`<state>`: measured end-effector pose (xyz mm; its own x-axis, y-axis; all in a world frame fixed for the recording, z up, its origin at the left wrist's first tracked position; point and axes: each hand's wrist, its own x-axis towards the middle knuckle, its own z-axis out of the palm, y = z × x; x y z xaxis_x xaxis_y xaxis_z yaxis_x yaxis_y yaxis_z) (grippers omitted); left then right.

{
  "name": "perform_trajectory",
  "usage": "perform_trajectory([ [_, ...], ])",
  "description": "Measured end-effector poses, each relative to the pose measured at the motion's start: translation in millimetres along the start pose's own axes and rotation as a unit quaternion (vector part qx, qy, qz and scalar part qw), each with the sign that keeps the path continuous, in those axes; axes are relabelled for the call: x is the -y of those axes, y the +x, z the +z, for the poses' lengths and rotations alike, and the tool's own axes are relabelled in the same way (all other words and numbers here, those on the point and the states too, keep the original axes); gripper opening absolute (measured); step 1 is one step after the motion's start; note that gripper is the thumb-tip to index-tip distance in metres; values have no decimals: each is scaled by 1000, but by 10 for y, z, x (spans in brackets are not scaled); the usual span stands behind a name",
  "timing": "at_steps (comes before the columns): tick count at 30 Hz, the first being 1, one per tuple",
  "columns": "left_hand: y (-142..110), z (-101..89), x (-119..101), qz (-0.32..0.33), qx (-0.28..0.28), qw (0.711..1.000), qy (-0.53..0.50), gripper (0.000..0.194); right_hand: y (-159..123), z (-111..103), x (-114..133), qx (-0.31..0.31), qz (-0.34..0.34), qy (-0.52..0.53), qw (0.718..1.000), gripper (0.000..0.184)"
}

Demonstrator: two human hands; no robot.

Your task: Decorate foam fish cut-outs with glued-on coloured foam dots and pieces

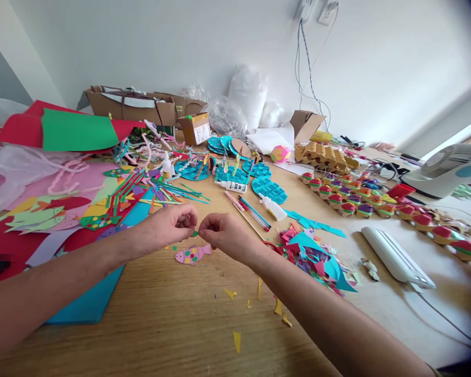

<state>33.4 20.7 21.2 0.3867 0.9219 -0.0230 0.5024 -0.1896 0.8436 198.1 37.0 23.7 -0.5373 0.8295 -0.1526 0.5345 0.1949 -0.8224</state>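
My left hand [177,224] and my right hand [224,235] meet over the table, fingertips pinched close together. Between them is a tiny green dot [195,234], its edges partly covered by the fingers. Both pinches appear to touch it. Just below lies a pink fish cutout [191,255] with red, yellow and green dots on its body. A few loose green and yellow dots [175,247] are scattered left of the fish, under my left hand.
Colored sheets with fish cutouts [51,214] cover the left side. Glue bottles [272,207], pens [254,213] and a heap of paper scraps [317,259] lie ahead and right. A white power bank [398,256], painted egg-carton pieces [347,208] and a fan [447,170] stand farther right.
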Motion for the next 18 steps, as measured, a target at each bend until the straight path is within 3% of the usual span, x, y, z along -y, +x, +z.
perform_trajectory([
  [18,-11,107,48,-12,0,1000,-23,12,-22,59,-121,8,-19,9,1000,8],
])
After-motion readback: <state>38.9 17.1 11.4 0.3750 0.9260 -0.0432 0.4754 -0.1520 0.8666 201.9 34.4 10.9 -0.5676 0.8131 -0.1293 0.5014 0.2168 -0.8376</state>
